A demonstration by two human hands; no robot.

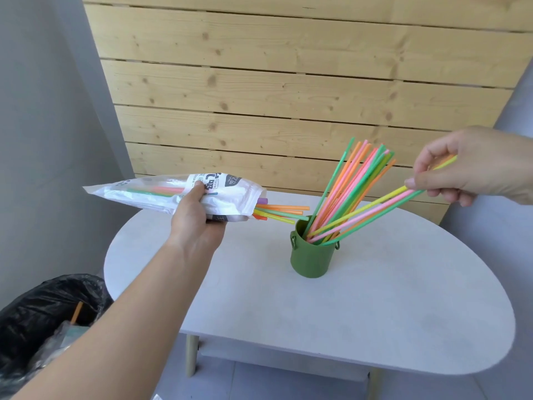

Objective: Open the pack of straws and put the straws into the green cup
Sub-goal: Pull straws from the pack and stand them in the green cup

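A green cup (310, 259) stands on the white table (360, 319), with several coloured straws (350, 183) leaning up and to the right out of it. My left hand (196, 217) grips a white plastic straw pack (230, 194) held level above the table's left end; its open mouth faces the cup and several straw ends (281, 212) stick out of it. At the right, my right hand (467, 168) pinches a few straws (375, 207), yellow, pink and green, whose lower ends are inside the cup.
A bin lined with a black bag (43, 316) stands at the lower left beside the table, with an orange straw and wrapping inside. A wooden slat wall (288, 82) rises behind the table. The table's legs show below its front edge.
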